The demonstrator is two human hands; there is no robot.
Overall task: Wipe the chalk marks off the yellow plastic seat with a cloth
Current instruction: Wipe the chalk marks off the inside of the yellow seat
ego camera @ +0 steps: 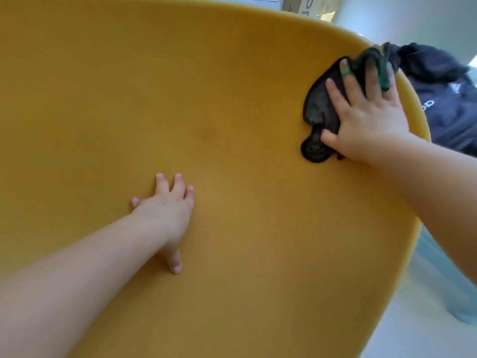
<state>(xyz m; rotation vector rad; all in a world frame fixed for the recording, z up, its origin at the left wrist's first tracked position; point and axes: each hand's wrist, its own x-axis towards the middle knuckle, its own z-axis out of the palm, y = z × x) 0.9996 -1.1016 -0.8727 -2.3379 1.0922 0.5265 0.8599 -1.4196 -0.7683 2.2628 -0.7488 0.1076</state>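
The yellow plastic seat [160,94] fills most of the head view, its curved rim running along the right. My right hand [366,117] presses a dark, crumpled cloth [318,112] flat against the seat's upper right, close to the rim, fingers spread over it. Green smears show on the cloth and on my fingertips. My left hand [167,210] lies flat on the seat's middle, fingers spread, holding nothing. I see no clear chalk marks on the bare yellow surface; a faint darker patch [209,131] sits near the centre.
A dark garment [444,99] with white lettering lies just beyond the seat's right rim. Cardboard boxes [309,6] stand behind the top edge. A pale floor [426,332] and a light blue object [454,285] are at the lower right.
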